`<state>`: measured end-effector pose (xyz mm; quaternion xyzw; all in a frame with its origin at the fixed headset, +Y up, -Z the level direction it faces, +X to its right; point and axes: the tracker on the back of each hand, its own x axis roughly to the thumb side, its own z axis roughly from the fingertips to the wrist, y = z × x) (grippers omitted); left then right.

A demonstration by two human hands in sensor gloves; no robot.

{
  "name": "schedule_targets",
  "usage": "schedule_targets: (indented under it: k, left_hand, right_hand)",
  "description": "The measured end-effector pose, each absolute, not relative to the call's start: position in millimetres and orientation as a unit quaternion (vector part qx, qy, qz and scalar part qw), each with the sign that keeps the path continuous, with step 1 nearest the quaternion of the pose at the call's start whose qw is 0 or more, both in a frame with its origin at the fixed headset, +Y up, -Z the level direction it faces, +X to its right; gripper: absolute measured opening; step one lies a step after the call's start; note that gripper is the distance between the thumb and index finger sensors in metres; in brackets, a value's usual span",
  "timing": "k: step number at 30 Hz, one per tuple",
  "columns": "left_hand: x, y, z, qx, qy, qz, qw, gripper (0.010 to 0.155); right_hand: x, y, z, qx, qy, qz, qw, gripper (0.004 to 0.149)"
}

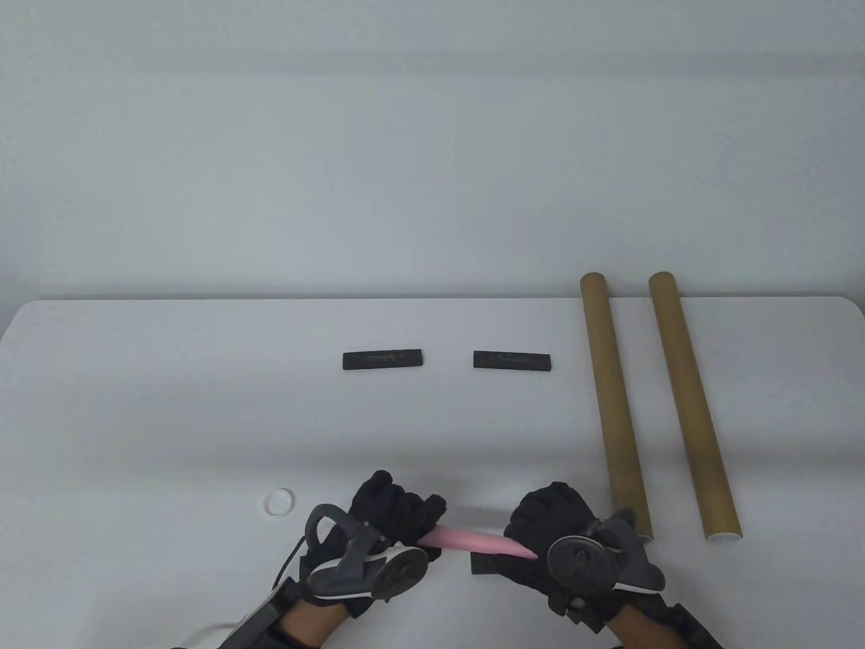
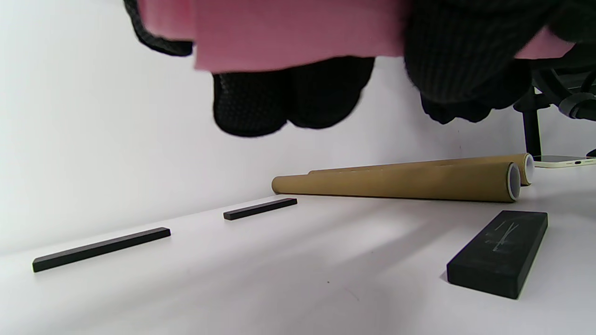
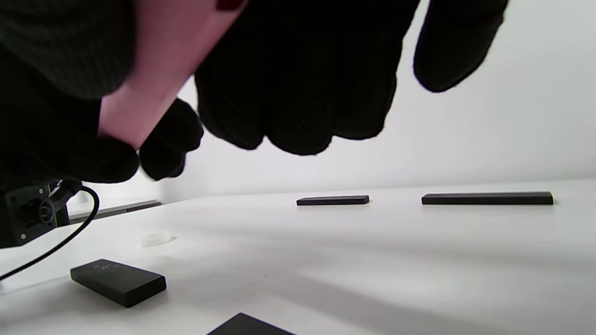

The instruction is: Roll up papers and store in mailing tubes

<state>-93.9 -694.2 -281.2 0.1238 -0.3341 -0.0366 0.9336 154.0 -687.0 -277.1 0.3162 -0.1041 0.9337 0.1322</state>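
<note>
A rolled pink paper (image 1: 473, 539) is held above the table near the front edge, between both hands. My left hand (image 1: 395, 517) grips its left end and my right hand (image 1: 551, 524) grips its right end. The roll also shows in the left wrist view (image 2: 288, 32) and in the right wrist view (image 3: 153, 74). Two brown mailing tubes lie side by side at the right, one (image 1: 613, 399) nearer the hands and one (image 1: 690, 402) further right. Both show in the left wrist view (image 2: 396, 184).
Two black bar weights (image 1: 382, 359) (image 1: 511, 360) lie at mid table. Another black block (image 1: 488, 562) lies under the paper, also in the left wrist view (image 2: 500, 251). A small white ring (image 1: 280, 501) lies left of my left hand. A phone (image 2: 563, 161) lies behind the tubes.
</note>
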Motion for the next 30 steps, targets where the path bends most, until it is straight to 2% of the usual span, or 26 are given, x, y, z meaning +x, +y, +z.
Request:
schedule_targets:
  k: [3, 5, 8, 11, 14, 19, 26, 28, 30]
  left_hand:
    - [-96, -695, -285, 0.101, -0.329, -0.010, 0.939, 0.061]
    - [-97, -698, -287, 0.087, -0.323, -0.008, 0.942, 0.062]
    - [-95, -696, -282, 0.113, -0.329, -0.031, 0.937, 0.066]
    - [-93, -694, -283, 0.107, -0.335, -0.030, 0.936, 0.060]
    - [-96, -696, -286, 0.084, -0.328, -0.006, 0.941, 0.060]
    - [-93, -698, -284, 0.093, -0.325, -0.035, 0.940, 0.067]
    - [-79, -693, -274, 0.096, -0.352, -0.021, 0.931, 0.074]
    - [-74, -692, -270, 0.096, -0.362, -0.013, 0.927, 0.072]
    - [-70, -691, -269, 0.096, -0.366, -0.009, 0.926, 0.064]
  right_hand:
    - [154, -685, -275, 0.314, -0.129, 0.934, 0.114, 0.067]
    - [152, -685, -273, 0.322, -0.131, 0.932, 0.105, 0.060]
    - [150, -687, -275, 0.325, -0.105, 0.933, 0.111, 0.053]
    - [151, -689, -278, 0.325, -0.090, 0.933, 0.128, 0.058]
    - [153, -688, -276, 0.326, -0.106, 0.929, 0.139, 0.065]
    - [150, -688, -275, 0.327, -0.109, 0.932, 0.115, 0.054]
    - [130, -675, -256, 0.334, -0.188, 0.924, 0.014, 0.051]
    - [123, -674, -250, 0.338, -0.199, 0.920, -0.001, 0.052]
    - [117, -673, -246, 0.347, -0.206, 0.915, -0.013, 0.051]
